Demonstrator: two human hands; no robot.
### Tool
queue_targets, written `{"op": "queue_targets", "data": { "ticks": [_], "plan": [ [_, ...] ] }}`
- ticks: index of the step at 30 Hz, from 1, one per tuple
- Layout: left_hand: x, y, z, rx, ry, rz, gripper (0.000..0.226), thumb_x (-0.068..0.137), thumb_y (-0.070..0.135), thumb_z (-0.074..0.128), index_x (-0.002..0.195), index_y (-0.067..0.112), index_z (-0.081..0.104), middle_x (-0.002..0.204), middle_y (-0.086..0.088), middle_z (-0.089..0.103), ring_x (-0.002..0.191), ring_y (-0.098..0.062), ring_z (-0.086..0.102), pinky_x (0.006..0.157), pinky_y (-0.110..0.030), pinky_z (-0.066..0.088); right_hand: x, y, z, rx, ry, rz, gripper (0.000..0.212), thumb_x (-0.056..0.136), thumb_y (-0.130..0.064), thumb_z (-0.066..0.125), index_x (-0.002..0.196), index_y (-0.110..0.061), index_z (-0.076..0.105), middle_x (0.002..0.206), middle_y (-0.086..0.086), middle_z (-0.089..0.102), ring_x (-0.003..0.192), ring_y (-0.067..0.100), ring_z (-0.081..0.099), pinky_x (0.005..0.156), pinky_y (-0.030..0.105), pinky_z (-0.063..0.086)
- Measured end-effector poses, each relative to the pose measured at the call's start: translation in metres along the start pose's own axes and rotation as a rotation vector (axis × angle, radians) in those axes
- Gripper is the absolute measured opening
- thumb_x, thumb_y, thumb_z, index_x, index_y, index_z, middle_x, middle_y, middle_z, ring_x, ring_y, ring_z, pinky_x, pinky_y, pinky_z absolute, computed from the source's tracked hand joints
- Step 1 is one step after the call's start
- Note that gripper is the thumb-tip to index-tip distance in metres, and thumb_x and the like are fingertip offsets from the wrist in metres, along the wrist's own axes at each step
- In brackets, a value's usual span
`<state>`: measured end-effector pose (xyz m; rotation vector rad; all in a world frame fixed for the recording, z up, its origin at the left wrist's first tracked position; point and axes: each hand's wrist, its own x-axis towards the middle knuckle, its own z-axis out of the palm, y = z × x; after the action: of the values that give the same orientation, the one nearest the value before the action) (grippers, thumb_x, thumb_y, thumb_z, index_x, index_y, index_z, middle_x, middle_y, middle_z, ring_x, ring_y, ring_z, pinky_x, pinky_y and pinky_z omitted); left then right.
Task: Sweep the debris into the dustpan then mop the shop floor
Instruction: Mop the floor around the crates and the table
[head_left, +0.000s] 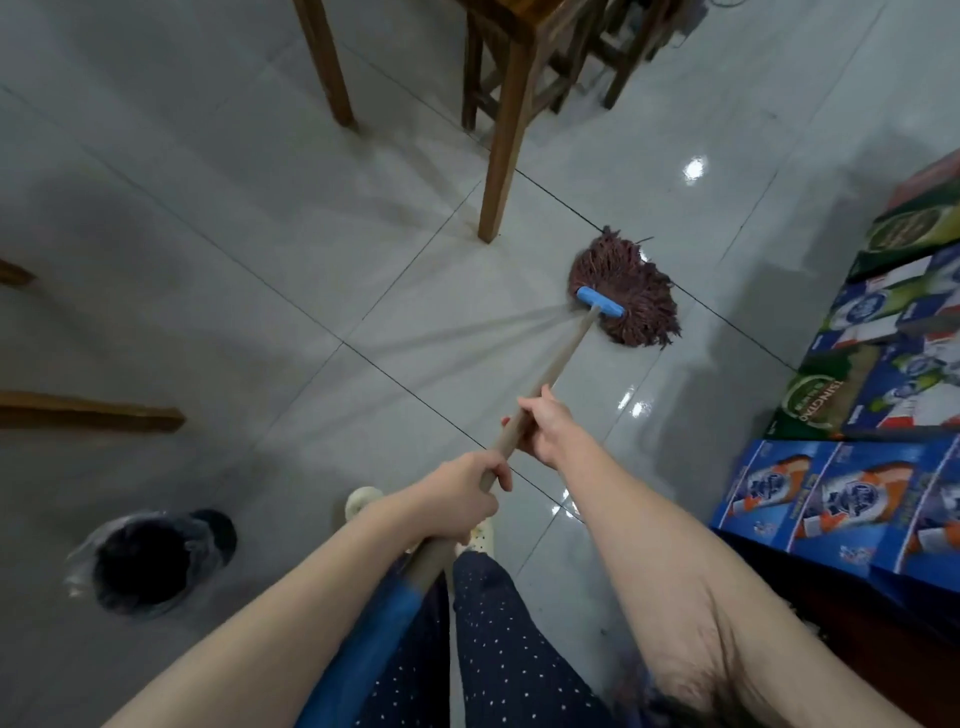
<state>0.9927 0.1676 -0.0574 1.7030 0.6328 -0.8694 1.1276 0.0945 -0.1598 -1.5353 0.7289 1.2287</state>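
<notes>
A mop with a brown string head (626, 291) and a blue clamp lies flat on the glossy grey tile floor (260, 234), right of centre. Its pale wooden handle (563, 358) runs back toward me and ends in a blue grip by my legs. My right hand (545, 423) is wrapped around the handle higher up. My left hand (462, 499) grips the same handle lower down, close to my body. No dustpan or broom is in view.
A wooden table leg (501, 156) stands just left of the mop head, with stools (618, 52) behind. Stacked drink cartons (872, 389) line the right side. A black bin with a plastic liner (150, 561) sits at lower left. Wet patches shine on the tiles.
</notes>
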Motion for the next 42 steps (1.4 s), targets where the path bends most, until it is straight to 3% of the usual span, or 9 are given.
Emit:
{"op": "queue_targets", "data": {
  "ticks": [10,15,20,23,26,29,35,39,42],
  "plan": [
    [-0.048,-0.06,0.027,-0.061,0.038,-0.019,0.028,0.086,0.005,0.044,0.103,0.026,0.051,0.091,0.0,0.049,0.055,-0.012,0.05,0.044,-0.02,0.043,-0.018,0.062,0.029,-0.136,0.009,0.024,0.075,0.095,0.002,0.035,0.151,-0.038,0.005,0.088,0.003,0.044,0.061,0.022,0.052,0.059,0.036,0.047],
    [-0.094,-0.12,0.046,-0.105,0.061,-0.053,0.026,0.088,0.007,0.043,0.099,0.03,0.049,0.101,-0.003,0.052,0.061,-0.018,0.056,0.046,-0.023,0.048,-0.04,0.125,0.06,-0.2,-0.002,0.036,0.076,0.095,0.003,0.034,0.151,-0.039,0.005,0.087,0.004,0.043,0.06,0.022,0.052,0.054,0.035,0.045],
    [-0.154,-0.181,0.069,-0.101,0.098,-0.044,0.026,0.087,0.007,0.047,0.099,0.03,0.049,0.097,0.001,0.049,0.055,-0.011,0.053,0.044,-0.018,0.044,-0.071,0.2,0.093,-0.233,-0.033,0.039,0.075,0.095,0.0,0.036,0.15,-0.041,0.006,0.102,0.007,0.049,0.06,0.022,0.056,0.052,0.034,0.045],
    [-0.193,-0.218,0.086,-0.095,0.114,-0.048,0.026,0.088,0.007,0.047,0.098,0.031,0.049,0.099,0.001,0.05,0.054,-0.008,0.051,0.045,-0.017,0.043,-0.091,0.248,0.112,-0.242,-0.07,0.053,0.076,0.095,-0.001,0.037,0.15,-0.042,0.005,0.095,0.005,0.049,0.058,0.021,0.057,0.05,0.033,0.046],
    [-0.225,-0.253,0.097,-0.131,0.117,-0.073,0.029,0.086,0.007,0.048,0.095,0.035,0.05,0.106,-0.004,0.051,0.05,-0.012,0.052,0.047,-0.023,0.047,-0.108,0.289,0.129,-0.253,-0.119,0.071,0.076,0.095,-0.002,0.039,0.149,-0.043,0.005,0.111,0.008,0.048,0.056,0.019,0.058,0.044,0.03,0.048],
    [-0.239,-0.271,0.102,-0.124,0.141,-0.071,0.033,0.076,0.012,0.05,0.087,0.043,0.051,0.089,-0.001,0.053,0.056,-0.014,0.054,0.056,-0.039,0.054,-0.118,0.311,0.139,-0.264,-0.151,0.083,0.077,0.095,-0.002,0.04,0.15,-0.043,0.004,0.116,0.006,0.046,0.056,0.019,0.059,0.039,0.025,0.047],
    [-0.218,-0.245,0.097,-0.088,0.131,-0.125,0.028,0.084,0.013,0.05,0.091,0.039,0.048,0.091,0.003,0.049,0.044,-0.012,0.056,0.045,-0.027,0.049,-0.106,0.288,0.127,-0.233,-0.181,0.086,0.076,0.096,-0.002,0.039,0.149,-0.043,0.004,0.089,-0.002,0.048,0.051,0.017,0.058,0.041,0.024,0.049],
    [-0.178,-0.199,0.083,-0.062,0.129,-0.134,0.026,0.086,0.015,0.05,0.093,0.039,0.045,0.094,0.001,0.053,0.05,-0.012,0.055,0.045,-0.022,0.045,-0.077,0.236,0.109,-0.233,-0.191,0.065,0.074,0.096,-0.002,0.039,0.15,-0.042,0.006,0.099,0.004,0.051,0.056,0.019,0.055,0.053,0.03,0.049],
    [-0.129,-0.147,0.069,-0.07,0.148,-0.13,0.023,0.088,0.013,0.048,0.1,0.032,0.045,0.098,0.0,0.051,0.05,-0.009,0.054,0.042,-0.017,0.042,-0.047,0.176,0.086,-0.229,-0.173,0.039,0.074,0.097,-0.002,0.04,0.15,-0.041,0.006,0.091,0.003,0.052,0.058,0.021,0.054,0.059,0.036,0.047]
  ]
}}
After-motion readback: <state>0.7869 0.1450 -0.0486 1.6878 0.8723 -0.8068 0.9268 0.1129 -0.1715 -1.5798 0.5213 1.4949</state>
